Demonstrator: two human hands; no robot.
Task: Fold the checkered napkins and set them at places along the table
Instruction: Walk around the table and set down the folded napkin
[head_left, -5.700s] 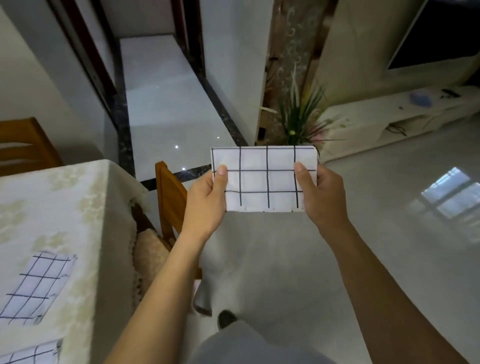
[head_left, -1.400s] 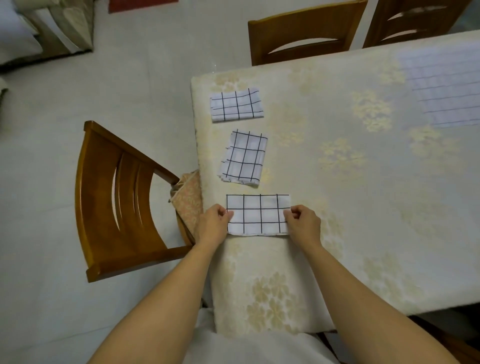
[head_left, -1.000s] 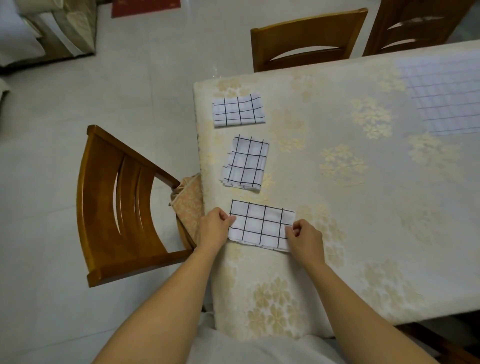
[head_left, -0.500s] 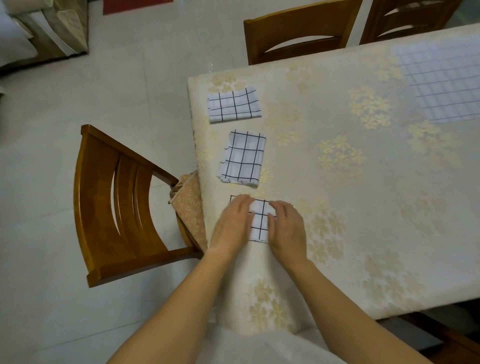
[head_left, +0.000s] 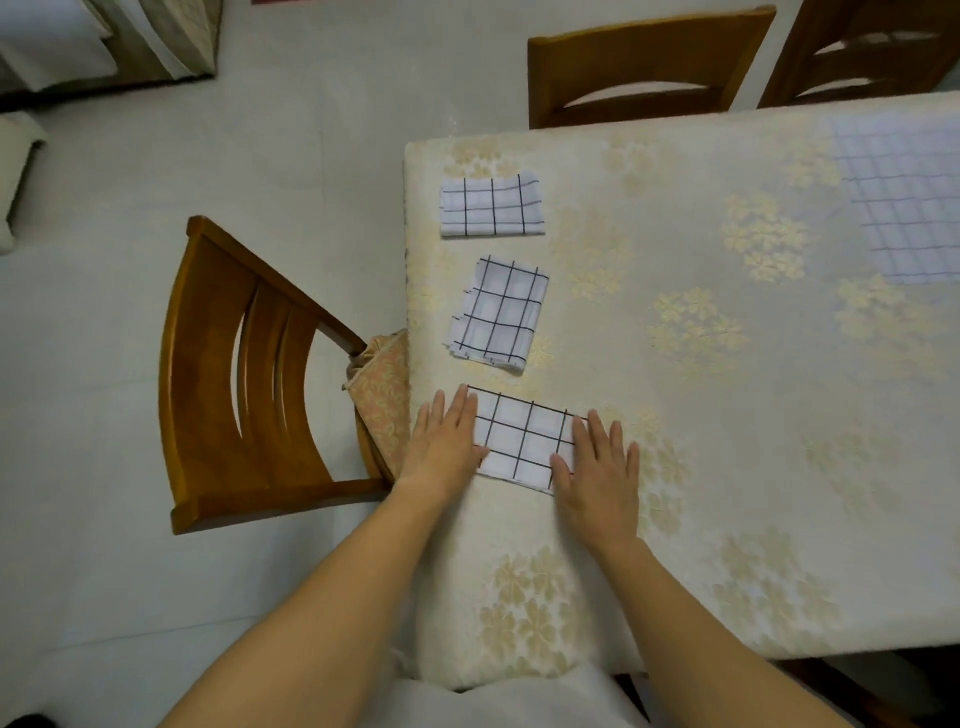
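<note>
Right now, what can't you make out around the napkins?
Head view only.
- Near napkin: ends covered by left hand and right hand.
- Large cloth: cut off by right edge.
- Middle napkin: fold layers too small to count.
- Table: right end out of frame.

I could read no words, labels, brands, numbers or signs anywhere. The nearest folded napkin (head_left: 524, 439) carried only black grid lines on white, and the cloth-covered surface (head_left: 727, 493) showed only a pale gold flower pattern.
</note>
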